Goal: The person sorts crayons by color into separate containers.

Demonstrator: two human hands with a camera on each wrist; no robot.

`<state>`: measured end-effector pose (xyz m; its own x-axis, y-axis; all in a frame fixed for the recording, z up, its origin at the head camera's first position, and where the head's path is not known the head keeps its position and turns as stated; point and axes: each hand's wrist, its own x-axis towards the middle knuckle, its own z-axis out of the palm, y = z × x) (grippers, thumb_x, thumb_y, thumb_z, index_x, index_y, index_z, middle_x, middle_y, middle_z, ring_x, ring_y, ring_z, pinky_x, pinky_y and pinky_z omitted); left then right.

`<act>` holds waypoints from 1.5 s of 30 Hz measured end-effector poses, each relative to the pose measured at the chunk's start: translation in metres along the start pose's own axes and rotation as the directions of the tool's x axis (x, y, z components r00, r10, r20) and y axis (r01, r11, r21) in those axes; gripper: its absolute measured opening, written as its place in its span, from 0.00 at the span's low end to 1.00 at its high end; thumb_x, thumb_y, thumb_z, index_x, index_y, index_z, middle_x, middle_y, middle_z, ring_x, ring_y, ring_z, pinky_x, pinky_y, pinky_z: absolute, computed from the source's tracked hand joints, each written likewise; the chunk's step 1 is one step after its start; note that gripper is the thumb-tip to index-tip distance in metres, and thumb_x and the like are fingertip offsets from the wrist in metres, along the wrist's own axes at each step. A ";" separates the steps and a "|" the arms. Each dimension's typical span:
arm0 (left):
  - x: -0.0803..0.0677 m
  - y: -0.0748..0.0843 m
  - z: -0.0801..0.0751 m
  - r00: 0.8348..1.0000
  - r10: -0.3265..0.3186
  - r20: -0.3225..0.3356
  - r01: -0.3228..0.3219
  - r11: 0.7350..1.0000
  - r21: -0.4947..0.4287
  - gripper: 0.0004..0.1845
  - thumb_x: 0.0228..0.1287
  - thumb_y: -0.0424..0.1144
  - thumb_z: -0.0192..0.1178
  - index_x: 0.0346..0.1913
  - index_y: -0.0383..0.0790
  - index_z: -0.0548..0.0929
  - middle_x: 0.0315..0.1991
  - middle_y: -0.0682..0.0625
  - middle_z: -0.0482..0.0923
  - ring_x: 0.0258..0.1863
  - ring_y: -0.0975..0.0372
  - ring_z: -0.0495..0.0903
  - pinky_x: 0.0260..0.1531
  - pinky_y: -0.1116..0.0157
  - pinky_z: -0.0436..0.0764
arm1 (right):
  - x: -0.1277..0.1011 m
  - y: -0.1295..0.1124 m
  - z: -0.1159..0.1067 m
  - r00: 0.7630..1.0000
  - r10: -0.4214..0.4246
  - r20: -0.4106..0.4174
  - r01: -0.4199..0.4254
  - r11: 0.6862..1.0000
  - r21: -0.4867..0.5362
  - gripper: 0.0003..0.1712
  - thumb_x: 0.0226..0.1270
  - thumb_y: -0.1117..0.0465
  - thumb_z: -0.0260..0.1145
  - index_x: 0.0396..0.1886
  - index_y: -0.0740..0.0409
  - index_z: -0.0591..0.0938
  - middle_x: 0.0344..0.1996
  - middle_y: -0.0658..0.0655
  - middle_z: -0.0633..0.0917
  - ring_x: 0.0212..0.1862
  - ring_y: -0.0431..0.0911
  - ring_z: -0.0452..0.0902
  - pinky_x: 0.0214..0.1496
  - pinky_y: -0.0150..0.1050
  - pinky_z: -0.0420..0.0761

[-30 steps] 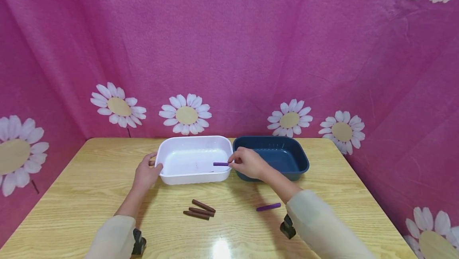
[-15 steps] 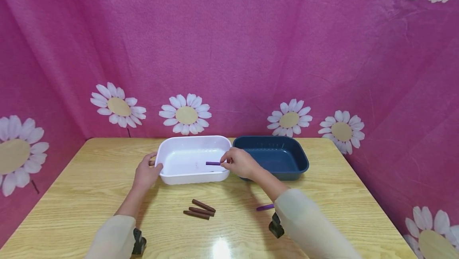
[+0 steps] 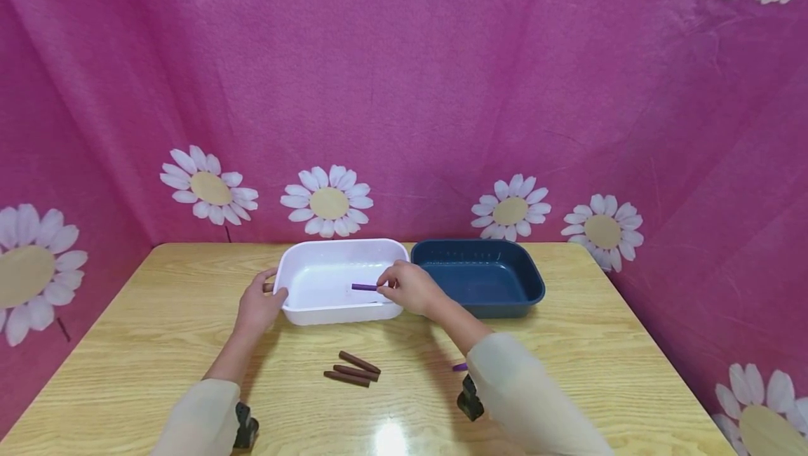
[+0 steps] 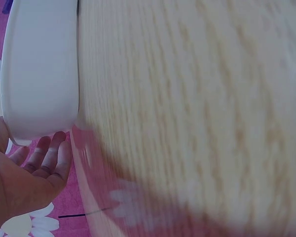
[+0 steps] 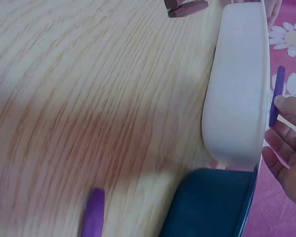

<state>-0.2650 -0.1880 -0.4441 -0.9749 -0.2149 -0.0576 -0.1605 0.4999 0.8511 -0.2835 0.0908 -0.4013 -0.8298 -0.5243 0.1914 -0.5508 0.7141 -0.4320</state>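
My right hand [image 3: 412,287] pinches a purple crayon [image 3: 363,287] near one end, over the right part of a white tray [image 3: 341,313]. In the right wrist view the crayon [image 5: 277,94] sticks out between thumb and fingers, above the tray's rim. My left hand [image 3: 258,306] holds the white tray by its left end, with the thumb at the rim. The left wrist view shows its fingers [image 4: 48,157] curled against the tray's end wall. A second purple crayon [image 5: 93,213] lies on the table, partly hidden by the right sleeve in the head view.
A dark blue tray [image 3: 505,311] stands right beside the white one, under the right wrist's far side. Three brown crayons [image 3: 356,374] lie together on the wooden table [image 3: 284,414] in front of the white tray. A pink flowered curtain [image 3: 404,91] hangs behind.
My right hand has moved left with the purple crayon, further over the white tray. Its sleeve now covers most of the crayon on the table. The left hand stays in place.
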 end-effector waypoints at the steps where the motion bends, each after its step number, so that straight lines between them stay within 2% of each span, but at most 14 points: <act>1: 0.000 0.000 0.000 1.000 0.003 -0.001 -0.003 1.000 -0.001 0.30 0.64 0.36 0.50 0.68 0.34 0.60 0.53 0.30 0.72 0.52 0.45 0.74 0.46 0.59 0.80 | 0.001 0.000 0.002 1.000 -0.003 0.002 0.003 1.000 0.000 0.08 0.60 0.60 0.65 0.35 0.58 0.87 0.24 0.52 0.79 0.28 0.40 0.69 0.29 0.29 0.69; 14: -0.001 0.001 -0.001 1.000 -0.023 0.013 0.023 1.000 -0.017 0.30 0.66 0.36 0.50 0.69 0.36 0.59 0.57 0.31 0.70 0.55 0.44 0.72 0.51 0.54 0.78 | 0.007 -0.002 0.010 0.999 0.048 0.026 -0.048 0.999 0.002 0.08 0.61 0.59 0.64 0.36 0.57 0.86 0.26 0.53 0.78 0.29 0.40 0.69 0.30 0.30 0.69; 19: -0.001 0.002 -0.002 1.000 -0.022 0.012 0.022 0.999 -0.025 0.30 0.66 0.36 0.50 0.69 0.35 0.59 0.56 0.31 0.70 0.54 0.44 0.73 0.49 0.56 0.80 | 0.011 -0.002 0.014 0.994 0.094 0.051 -0.095 0.995 0.023 0.09 0.62 0.59 0.64 0.37 0.57 0.86 0.26 0.52 0.77 0.29 0.40 0.68 0.30 0.30 0.68; 26: -0.001 0.001 -0.002 1.000 -0.016 0.001 0.016 1.000 -0.026 0.30 0.65 0.36 0.50 0.69 0.35 0.59 0.55 0.31 0.71 0.54 0.44 0.72 0.50 0.55 0.79 | 0.016 0.000 0.024 0.994 0.111 0.014 -0.111 0.993 0.027 0.08 0.60 0.59 0.64 0.35 0.56 0.87 0.24 0.52 0.78 0.29 0.39 0.69 0.30 0.30 0.68; 31: 0.001 0.000 -0.002 1.000 -0.014 0.002 0.014 1.000 -0.022 0.30 0.64 0.36 0.50 0.69 0.36 0.60 0.56 0.31 0.71 0.55 0.44 0.72 0.51 0.54 0.78 | 0.016 0.001 0.030 0.987 0.161 0.008 -0.161 0.987 0.025 0.09 0.60 0.57 0.64 0.35 0.54 0.87 0.25 0.51 0.79 0.29 0.39 0.70 0.29 0.30 0.68; 45: 0.001 0.001 -0.001 1.000 -0.024 0.009 0.024 1.000 -0.017 0.30 0.65 0.36 0.50 0.69 0.36 0.59 0.57 0.31 0.70 0.56 0.44 0.71 0.54 0.53 0.76 | 0.015 -0.001 0.031 0.976 0.217 0.012 -0.218 0.976 0.023 0.09 0.61 0.54 0.64 0.36 0.50 0.87 0.27 0.49 0.80 0.30 0.39 0.71 0.30 0.32 0.68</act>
<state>-0.2660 -0.1886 -0.4430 -0.9721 -0.2194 -0.0827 -0.1814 0.4804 0.8581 -0.2926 0.0682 -0.4253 -0.9286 -0.3619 0.0823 -0.3548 0.8003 -0.4834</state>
